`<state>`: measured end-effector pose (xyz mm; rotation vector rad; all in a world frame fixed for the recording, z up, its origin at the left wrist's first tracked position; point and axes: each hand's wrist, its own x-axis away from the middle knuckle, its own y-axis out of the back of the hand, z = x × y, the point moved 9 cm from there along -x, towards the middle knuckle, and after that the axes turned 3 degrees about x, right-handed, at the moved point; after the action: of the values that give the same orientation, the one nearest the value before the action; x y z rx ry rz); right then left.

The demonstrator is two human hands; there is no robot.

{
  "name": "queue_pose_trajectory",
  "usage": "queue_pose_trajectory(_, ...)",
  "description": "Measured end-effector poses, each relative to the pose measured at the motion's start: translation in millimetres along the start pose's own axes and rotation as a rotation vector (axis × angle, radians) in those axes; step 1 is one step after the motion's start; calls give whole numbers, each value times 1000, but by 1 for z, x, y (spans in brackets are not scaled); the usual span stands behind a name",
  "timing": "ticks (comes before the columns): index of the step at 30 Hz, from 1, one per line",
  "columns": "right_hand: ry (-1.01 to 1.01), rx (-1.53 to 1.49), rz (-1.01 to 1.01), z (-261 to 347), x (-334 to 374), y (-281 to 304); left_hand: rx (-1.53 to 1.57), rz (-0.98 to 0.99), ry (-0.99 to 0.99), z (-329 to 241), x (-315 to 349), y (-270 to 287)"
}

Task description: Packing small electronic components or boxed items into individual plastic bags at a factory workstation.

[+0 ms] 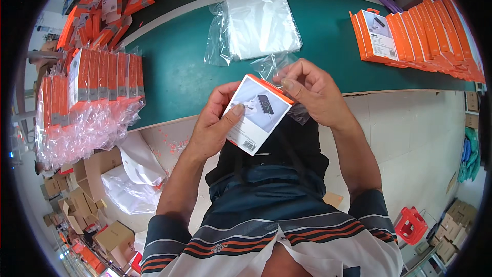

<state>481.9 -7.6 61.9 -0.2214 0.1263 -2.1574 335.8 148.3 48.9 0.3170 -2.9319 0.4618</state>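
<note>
My left hand [209,129] grips a flat white box [254,127] with an orange top edge, its thumb across the printed front. The box is tilted, just in front of the table's near edge. A clear plastic bag [267,66] shows behind the upper edge of the box. My right hand [320,97] is closed at the box's upper right corner, fingers pinched on the bag's film. How far the bag reaches behind the box is hidden. Beyond my hands, a pile of clear plastic bags [262,18] lies flat on the green table [177,74].
Bagged orange boxes [105,74] stand in a row at the left table edge, loose film hanging below. Unbagged orange boxes [410,33] are lined up on the right. More orange boxes [102,7] are heaped at the far left. A red stool [411,225] stands on the floor.
</note>
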Motion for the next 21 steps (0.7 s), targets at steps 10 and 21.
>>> queue_pose_trajectory(10, 121, -6, -256, 2, 30, -3, -34, -215, -39, 15, 18, -8)
queue_pose_trajectory(21, 268, 212, -359, 18, 28, 5, -23, -188, -64, 8, 21, -20)
